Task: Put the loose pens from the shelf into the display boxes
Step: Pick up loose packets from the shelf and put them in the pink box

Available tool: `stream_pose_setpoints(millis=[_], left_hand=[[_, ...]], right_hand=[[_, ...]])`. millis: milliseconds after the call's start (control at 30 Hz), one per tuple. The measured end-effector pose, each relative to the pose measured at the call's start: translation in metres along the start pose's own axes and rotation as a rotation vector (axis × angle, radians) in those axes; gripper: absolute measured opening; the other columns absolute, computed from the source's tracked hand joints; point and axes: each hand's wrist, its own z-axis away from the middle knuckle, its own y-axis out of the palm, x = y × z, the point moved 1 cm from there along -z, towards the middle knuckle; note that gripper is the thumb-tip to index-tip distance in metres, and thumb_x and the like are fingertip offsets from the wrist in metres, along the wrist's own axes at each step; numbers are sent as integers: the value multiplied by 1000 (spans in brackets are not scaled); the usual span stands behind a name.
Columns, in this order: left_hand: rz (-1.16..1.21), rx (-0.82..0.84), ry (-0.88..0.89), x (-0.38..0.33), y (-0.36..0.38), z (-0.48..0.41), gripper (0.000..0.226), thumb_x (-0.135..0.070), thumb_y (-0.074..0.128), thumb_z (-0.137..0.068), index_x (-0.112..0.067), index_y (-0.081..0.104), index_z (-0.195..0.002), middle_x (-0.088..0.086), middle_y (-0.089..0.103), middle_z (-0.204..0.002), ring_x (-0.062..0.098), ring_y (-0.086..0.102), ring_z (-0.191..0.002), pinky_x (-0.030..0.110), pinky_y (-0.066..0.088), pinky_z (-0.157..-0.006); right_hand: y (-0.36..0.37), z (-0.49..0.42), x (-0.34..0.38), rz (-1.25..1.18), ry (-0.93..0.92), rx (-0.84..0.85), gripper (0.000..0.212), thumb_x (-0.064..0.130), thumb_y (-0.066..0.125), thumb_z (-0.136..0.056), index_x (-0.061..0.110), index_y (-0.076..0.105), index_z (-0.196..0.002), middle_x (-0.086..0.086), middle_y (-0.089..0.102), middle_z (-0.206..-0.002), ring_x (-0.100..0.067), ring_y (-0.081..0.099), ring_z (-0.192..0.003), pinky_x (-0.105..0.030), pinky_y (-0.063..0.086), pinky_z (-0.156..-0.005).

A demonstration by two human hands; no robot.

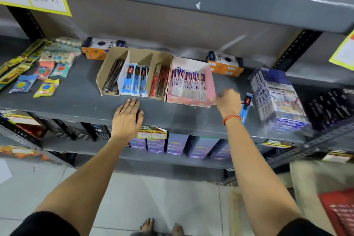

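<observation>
Just below the middle of the frame, the person's left hand [128, 114] is lying palm down on the front lip of the grey shelf [76, 101], fingers spread and flat, holding nothing. It is sitting just in front of the brown cardboard display box [107, 67], whose three slots are holding dark pens at the left, blue-and-white packed pens in the middle and red packs at the right.

Right of centre, the right hand [229, 99] is hovering over the shelf with its fingers curled inward, at the front right corner of the pink display box [209, 82]. The hand is blurred, so whether the fingers are pinching anything cannot be told. An orange band [231, 118] is circling that wrist.

The loose pen pack [246, 107], blue with a red-and-black top, is lying on the shelf just to the right of the right hand, partly hidden behind the wrist and outside the curl of the fingers. It is resting between that hand and a tall blue-and-white printed box [277, 97] farther right. The pink box is standing touching the brown box's right wall and is already holding a row of purple-and-white pen packs [188, 82].
</observation>
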Motion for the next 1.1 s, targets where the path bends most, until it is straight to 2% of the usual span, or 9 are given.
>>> stream_pose_setpoints(millis=[100, 167, 267, 400, 600, 833, 933, 1100], left_hand=[[2, -4, 3, 0, 1, -1, 63, -40, 20, -92, 1, 50, -130, 18, 47, -138, 30, 40, -131, 45, 29, -107], [-8, -7, 17, 1, 1, -1, 65, -41, 19, -91, 1, 49, -131, 18, 46, -139, 30, 38, -132, 44, 27, -107], [-17, -5, 27, 1, 2, 0, 65, -41, 18, -91, 1, 47, -133, 18, 44, -141, 30, 36, -133, 44, 25, -108], [-21, -8, 20, 1, 2, 1, 64, -39, 19, -92, 1, 47, -133, 18, 44, -141, 30, 36, -133, 45, 26, -108], [-24, -11, 26, 1, 2, 1, 63, -39, 19, -92, 0, 47, -133, 17, 45, -140, 29, 37, -133, 45, 26, -108], [-29, -22, 26, 1, 2, 1, 62, -38, 22, -92, 1, 50, -130, 18, 48, -137, 29, 41, -130, 45, 29, -106], [-32, -29, 28, 1, 3, 1, 61, -37, 23, -92, 1, 51, -129, 18, 50, -136, 30, 42, -129, 45, 30, -105], [-32, -42, 23, 1, 2, 2, 58, -35, 26, -91, 1, 55, -125, 19, 54, -132, 31, 47, -125, 46, 34, -102]], right_hand=[[-13, -4, -35, -20, 259, -70, 43, 33, 60, -86, -5, 63, -107, -27, 62, -116, -42, 57, -112, -45, 51, -87], [-19, -3, -51, -11, 362, -91, 42, 31, 56, -91, -3, 58, -115, -26, 57, -124, -41, 52, -119, -46, 48, -93], [-22, -1, -64, 5, 439, -56, 37, 23, 57, -91, 0, 55, -120, -25, 56, -127, -41, 52, -119, -47, 47, -95], [-25, -3, -65, -20, 476, -30, 31, 8, 56, -90, -2, 57, -120, -24, 59, -125, -41, 57, -115, -46, 49, -93], [-27, -1, -59, 38, 431, -58, 29, 7, 51, -90, -2, 57, -117, -25, 62, -120, -41, 58, -113, -46, 50, -90], [-17, 15, -57, 95, 368, -123, 24, 10, 54, -91, -3, 62, -109, -25, 63, -114, -40, 56, -112, -46, 51, -85], [-14, 18, -56, 120, 333, -158, 29, 18, 57, -90, -4, 63, -108, -24, 62, -114, -40, 52, -114, -47, 51, -85], [-14, 21, -52, -73, 361, -266, 31, 23, 52, -91, -5, 58, -102, -28, 67, -105, -44, 60, -102, -50, 52, -82]])
